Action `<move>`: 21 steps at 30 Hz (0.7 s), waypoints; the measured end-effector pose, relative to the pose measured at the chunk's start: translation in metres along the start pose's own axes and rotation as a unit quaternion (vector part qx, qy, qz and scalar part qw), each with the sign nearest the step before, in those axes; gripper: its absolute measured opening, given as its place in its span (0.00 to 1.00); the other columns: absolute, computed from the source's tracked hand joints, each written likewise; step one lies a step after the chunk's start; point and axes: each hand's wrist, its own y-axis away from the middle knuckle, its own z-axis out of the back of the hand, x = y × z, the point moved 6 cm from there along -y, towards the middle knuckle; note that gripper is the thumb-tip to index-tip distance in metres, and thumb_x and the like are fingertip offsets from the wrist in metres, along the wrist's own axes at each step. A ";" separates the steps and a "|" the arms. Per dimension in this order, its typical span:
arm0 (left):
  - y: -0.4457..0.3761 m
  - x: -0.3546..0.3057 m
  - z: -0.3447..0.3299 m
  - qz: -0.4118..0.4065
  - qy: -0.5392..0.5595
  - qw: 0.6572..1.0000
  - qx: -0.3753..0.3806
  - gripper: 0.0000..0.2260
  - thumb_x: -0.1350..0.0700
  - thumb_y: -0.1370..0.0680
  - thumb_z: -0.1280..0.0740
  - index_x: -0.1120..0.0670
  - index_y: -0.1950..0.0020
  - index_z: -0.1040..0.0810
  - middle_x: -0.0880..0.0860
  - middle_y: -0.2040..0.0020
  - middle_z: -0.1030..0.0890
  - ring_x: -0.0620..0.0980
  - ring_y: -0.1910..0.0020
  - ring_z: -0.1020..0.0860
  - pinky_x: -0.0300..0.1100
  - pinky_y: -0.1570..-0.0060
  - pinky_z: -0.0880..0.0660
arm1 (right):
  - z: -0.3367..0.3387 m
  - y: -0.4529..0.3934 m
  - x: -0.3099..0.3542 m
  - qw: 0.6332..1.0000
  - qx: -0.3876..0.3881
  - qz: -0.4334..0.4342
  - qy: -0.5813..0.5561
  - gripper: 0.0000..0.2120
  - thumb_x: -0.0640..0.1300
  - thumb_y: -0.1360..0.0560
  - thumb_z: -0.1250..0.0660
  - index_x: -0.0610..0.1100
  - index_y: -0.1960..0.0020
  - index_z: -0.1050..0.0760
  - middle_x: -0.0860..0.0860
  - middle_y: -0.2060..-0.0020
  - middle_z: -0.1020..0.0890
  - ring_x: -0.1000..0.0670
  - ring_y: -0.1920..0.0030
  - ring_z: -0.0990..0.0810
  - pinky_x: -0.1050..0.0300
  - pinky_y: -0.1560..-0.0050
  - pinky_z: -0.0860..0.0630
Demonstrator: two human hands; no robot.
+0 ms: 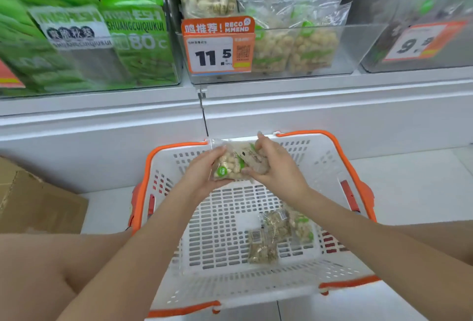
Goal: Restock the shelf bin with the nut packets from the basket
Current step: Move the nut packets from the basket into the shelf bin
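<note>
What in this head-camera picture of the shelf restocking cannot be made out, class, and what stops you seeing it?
- How many nut packets the hands hold: left hand and right hand cover them.
- Small print on the 11.5 price tag: too small.
- The second digit on the 9 price tag: motion blur.
- Barcode labels on the packets in the basket: too small.

Both hands, left (202,173) and right (275,167), grip nut packets (236,162) above the basket (143,187); three packets (279,233) lie inside; bin (358,47) above

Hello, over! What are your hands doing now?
Both hands, left and right, hold nut packets above basket. Three packets remain inside. Shelf bin unobstructed.
</note>
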 end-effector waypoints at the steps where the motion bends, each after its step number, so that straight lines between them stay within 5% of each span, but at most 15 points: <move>1: 0.009 -0.008 -0.006 -0.007 0.018 1.000 0.009 0.11 0.52 0.23 0.33 0.55 0.43 0.23 0.55 0.50 0.16 0.55 0.52 0.17 0.50 0.59 0.20 | 0.008 0.001 0.009 1.000 0.010 0.013 -0.018 0.34 0.50 0.30 0.25 0.41 0.30 0.36 0.49 0.40 0.26 0.52 0.42 0.28 0.60 0.46 0.31; 4: 0.042 -0.036 -0.021 -0.045 0.045 0.998 0.025 0.07 0.51 0.21 0.36 0.53 0.51 0.23 0.50 0.62 0.16 0.54 0.55 0.19 0.56 0.46 0.24 | 0.029 0.009 0.031 0.997 0.061 0.044 -0.034 0.34 0.53 0.31 0.25 0.51 0.30 0.36 0.51 0.24 0.41 0.55 0.26 0.43 0.58 0.30 0.40; 6: 0.062 -0.054 -0.029 -0.064 0.038 0.997 0.029 0.07 0.49 0.22 0.35 0.52 0.53 0.23 0.49 0.58 0.18 0.54 0.53 0.21 0.57 0.40 0.27 | 0.040 0.015 0.042 0.993 0.093 0.057 -0.038 0.37 0.55 0.31 0.26 0.61 0.27 0.41 0.52 0.22 0.49 0.56 0.23 0.52 0.59 0.28 0.44; 10: 0.093 -0.079 -0.042 -0.080 -0.075 0.992 0.059 0.06 0.49 0.24 0.34 0.50 0.51 0.24 0.48 0.56 0.18 0.49 0.58 0.20 0.50 0.52 0.21 | 0.065 0.022 0.062 0.987 0.105 0.092 -0.075 0.38 0.51 0.28 0.27 0.71 0.29 0.46 0.50 0.22 0.53 0.58 0.23 0.58 0.62 0.29 0.41; 12: 0.103 -0.087 -0.048 -0.072 -0.124 0.987 0.079 0.04 0.52 0.23 0.35 0.51 0.51 0.24 0.51 0.55 0.20 0.49 0.60 0.20 0.46 0.59 0.19 | 0.080 0.022 0.067 0.986 0.105 0.104 -0.080 0.36 0.46 0.27 0.27 0.69 0.30 0.42 0.52 0.22 0.51 0.59 0.23 0.57 0.74 0.34 0.41; 14: 0.111 -0.094 -0.050 -0.055 -0.147 0.983 0.096 0.04 0.56 0.23 0.37 0.53 0.51 0.24 0.53 0.55 0.21 0.52 0.61 0.20 0.48 0.55 0.19 | 0.097 0.022 0.073 0.985 0.100 0.131 -0.047 0.35 0.40 0.27 0.28 0.65 0.29 0.40 0.59 0.25 0.45 0.60 0.24 0.51 0.79 0.37 0.43; 18: 0.119 -0.095 -0.066 0.011 -0.203 0.967 0.154 0.15 0.48 0.30 0.30 0.56 0.49 0.22 0.57 0.54 0.18 0.54 0.61 0.18 0.49 0.55 0.19 | 0.117 0.023 0.077 0.983 0.096 0.146 -0.064 0.41 0.30 0.27 0.33 0.63 0.27 0.47 0.65 0.29 0.36 0.61 0.29 0.36 0.72 0.37 0.34; 21: 0.116 -0.091 -0.073 0.011 -0.277 0.947 0.163 0.11 0.49 0.28 0.30 0.53 0.50 0.21 0.54 0.58 0.15 0.52 0.61 0.17 0.45 0.57 0.18 | 0.115 0.019 0.081 0.979 0.094 0.179 -0.010 0.44 0.28 0.26 0.36 0.66 0.26 0.48 0.67 0.28 0.39 0.63 0.27 0.41 0.65 0.32 0.34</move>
